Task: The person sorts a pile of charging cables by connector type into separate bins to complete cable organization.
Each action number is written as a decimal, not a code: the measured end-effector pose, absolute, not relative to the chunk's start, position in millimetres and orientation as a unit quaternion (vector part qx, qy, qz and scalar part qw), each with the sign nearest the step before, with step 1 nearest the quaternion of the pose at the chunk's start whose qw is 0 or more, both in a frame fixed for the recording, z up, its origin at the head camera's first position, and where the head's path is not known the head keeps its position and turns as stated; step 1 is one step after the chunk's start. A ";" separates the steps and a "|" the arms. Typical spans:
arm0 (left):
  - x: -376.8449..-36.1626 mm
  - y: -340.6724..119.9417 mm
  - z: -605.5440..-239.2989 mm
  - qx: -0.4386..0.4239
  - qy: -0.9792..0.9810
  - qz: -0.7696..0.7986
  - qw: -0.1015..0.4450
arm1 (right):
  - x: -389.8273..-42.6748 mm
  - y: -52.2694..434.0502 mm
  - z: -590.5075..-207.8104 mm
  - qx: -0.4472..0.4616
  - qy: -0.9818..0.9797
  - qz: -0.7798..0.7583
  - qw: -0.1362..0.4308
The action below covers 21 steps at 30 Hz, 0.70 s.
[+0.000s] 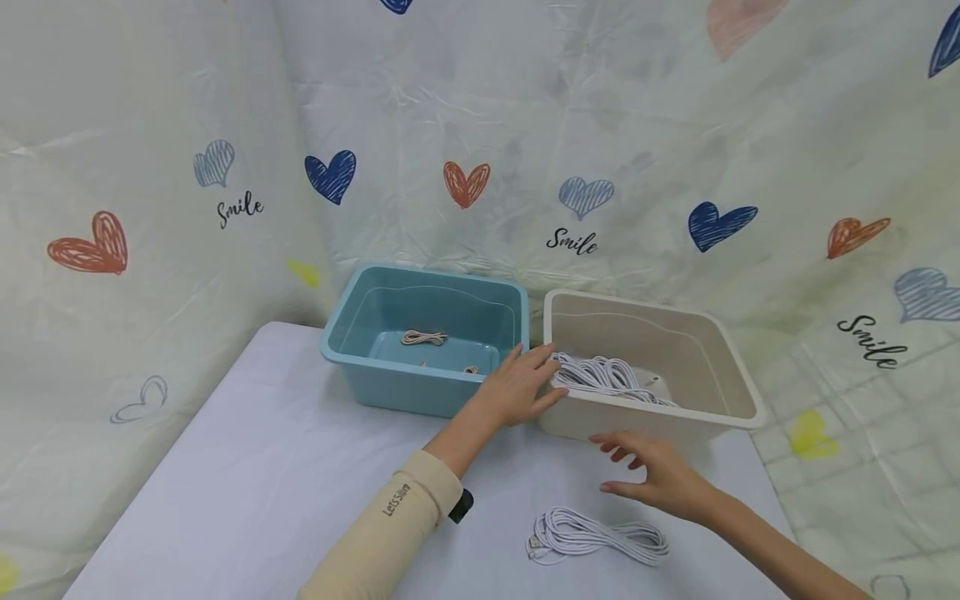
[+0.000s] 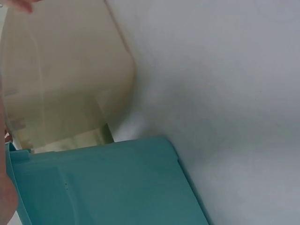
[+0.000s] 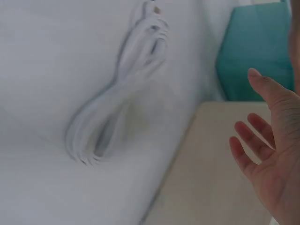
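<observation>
Left hand (image 1: 521,385) flat on beige bin (image 1: 738,392) rim, fingers straight. Right hand (image 1: 660,475) spread, empty, above bench (image 1: 247,467) near white cable coil (image 1: 596,537).

Teal bin (image 2: 108,187) beside beige bin (image 2: 65,70) — white tabletop (image 2: 225,93)

Two bins side by side on the surface (image 1: 262,467): left bin (image 1: 390,383) just left of the left hand (image 1: 517,387), right bin (image 1: 720,367) beyond the right hand (image 1: 656,475). Cable bundle (image 1: 607,375) in the right bin, at the left hand's fingertips. Loose cable (image 1: 596,537) just before the right hand.
</observation>
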<state>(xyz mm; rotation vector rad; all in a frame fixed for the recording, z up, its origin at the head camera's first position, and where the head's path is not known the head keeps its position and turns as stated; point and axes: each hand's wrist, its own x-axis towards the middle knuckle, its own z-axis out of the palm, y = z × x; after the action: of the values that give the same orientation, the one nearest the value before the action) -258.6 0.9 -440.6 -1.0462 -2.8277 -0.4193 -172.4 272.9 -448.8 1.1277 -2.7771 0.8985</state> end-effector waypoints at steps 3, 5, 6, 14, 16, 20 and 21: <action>-258.4 0.9 -440.5 -0.342 -0.929 -0.132 0.051 | -166.2 270.9 -465.9 0.348 -0.887 0.300 -0.039; -258.6 1.0 -441.1 -0.341 -0.930 -0.130 0.051 | -162.7 269.9 -478.1 0.346 -0.883 0.312 -0.056; -258.6 1.0 -441.4 -0.340 -0.930 -0.129 0.052 | -161.1 269.7 -484.2 0.346 -0.881 0.317 -0.064; -259.4 2.8 -444.0 -0.341 -0.932 -0.108 0.054 | -148.6 273.6 -522.3 0.306 -0.878 0.333 -0.157; -259.9 2.7 -444.6 -0.342 -0.932 -0.107 0.059 | -146.0 273.8 -529.2 0.289 -0.877 0.336 -0.185; -261.2 2.5 -446.0 -0.343 -0.931 -0.107 0.060 | -143.5 274.3 -540.4 0.268 -0.881 0.328 -0.210; -261.3 2.4 -446.1 -0.343 -0.931 -0.106 0.061 | -143.5 274.5 -542.1 0.269 -0.881 0.326 -0.210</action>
<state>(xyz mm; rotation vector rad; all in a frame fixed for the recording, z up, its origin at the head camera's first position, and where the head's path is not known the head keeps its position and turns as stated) -261.3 2.4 -446.1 -1.0372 -2.8177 -0.3214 -143.5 274.5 -542.1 0.9818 -3.2144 1.1905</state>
